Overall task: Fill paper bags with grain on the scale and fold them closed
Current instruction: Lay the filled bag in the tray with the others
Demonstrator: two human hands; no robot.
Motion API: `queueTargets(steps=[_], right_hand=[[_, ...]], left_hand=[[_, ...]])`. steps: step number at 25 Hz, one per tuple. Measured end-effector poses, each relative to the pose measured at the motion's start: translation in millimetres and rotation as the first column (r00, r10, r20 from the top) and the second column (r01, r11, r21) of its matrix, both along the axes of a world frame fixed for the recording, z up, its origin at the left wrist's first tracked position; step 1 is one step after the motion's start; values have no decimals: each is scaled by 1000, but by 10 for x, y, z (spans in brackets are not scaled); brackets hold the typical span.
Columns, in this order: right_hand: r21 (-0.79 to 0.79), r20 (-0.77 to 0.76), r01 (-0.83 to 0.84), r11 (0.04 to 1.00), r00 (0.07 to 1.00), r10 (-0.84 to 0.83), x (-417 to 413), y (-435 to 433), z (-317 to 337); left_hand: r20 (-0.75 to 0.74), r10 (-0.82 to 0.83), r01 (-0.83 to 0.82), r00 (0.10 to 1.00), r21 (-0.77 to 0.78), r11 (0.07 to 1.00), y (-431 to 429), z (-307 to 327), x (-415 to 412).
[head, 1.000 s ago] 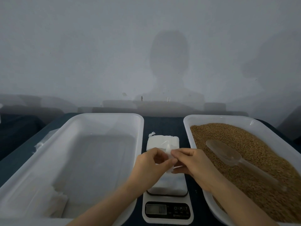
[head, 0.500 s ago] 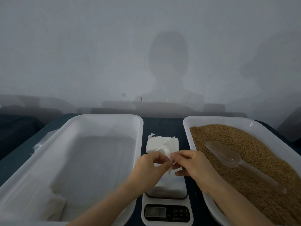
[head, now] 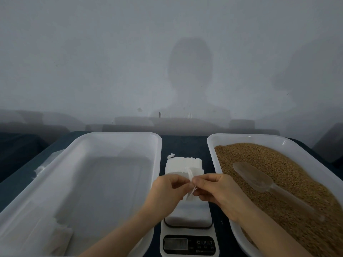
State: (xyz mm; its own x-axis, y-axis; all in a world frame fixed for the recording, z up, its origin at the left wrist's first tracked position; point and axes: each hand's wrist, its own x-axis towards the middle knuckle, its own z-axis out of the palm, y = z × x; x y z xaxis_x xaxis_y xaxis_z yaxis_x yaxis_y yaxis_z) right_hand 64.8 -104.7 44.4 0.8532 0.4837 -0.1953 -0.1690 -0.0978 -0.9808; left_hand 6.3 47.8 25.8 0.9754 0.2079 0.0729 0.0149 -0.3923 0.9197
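White paper bag (head: 189, 196) above scale (head: 187, 213), pinched at its top edge by left hand (head: 167, 191) and right hand (head: 221, 191). Spare bags (head: 178, 165) just beyond scale. Grain (head: 282, 164) with scoop (head: 253, 178) right of scale.

Dim, hazy wide-angle view, a soft head-and-shoulders shadow (head: 190, 76) on the wall (head: 74, 52).

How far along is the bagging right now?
Done: little shows; the left tub holds something white, unclear, in its near corner. In hand: left hand and right hand pinch one flat paper bag over the scale. Left: filling, weighing, folding; the scoop lies untouched on the grain.
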Motion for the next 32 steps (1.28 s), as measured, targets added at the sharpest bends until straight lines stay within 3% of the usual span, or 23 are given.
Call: queueTargets(steps=[5,8,11,13,15,17,22,26,29,32], right_hand=[[-78,122,18,997,992,-8,-15,18,-27],[-152,304,104,983,951,-54,-17,28,-28],[-159,602,260,953,790,-115,-59,32,-42],[-155,758,275,949,649,-64,-84,25,-56],[-201,832,213,956,552,52,-94,32,-69],[-273,841,150,950,518,159,-99,56,-78],[-316,589,53,947,793,152,-44,19,-32],[-284,463,-5,959,875,142,51,-110,40],[-196,312,-117,974,934,175,99,-165,74],[-118,181,-139,983,971,159,114,-159,62]], left_hand=[[-10,31,-31,999,-5,999,11,-15,1],[-18,60,-61,998,-67,996,14,-16,2],[10,99,-98,995,-80,992,19,-16,-4],[38,125,-120,991,-104,987,26,3,-23],[59,137,-124,989,-187,975,46,9,-24],[89,123,-99,988,-240,966,57,4,-27],[201,39,-10,979,-141,990,23,-3,-60],[168,88,-17,982,-385,923,63,-21,-27],[117,201,-141,973,-390,910,99,-27,-17],[113,185,-125,976,-402,907,88,-19,-22]])
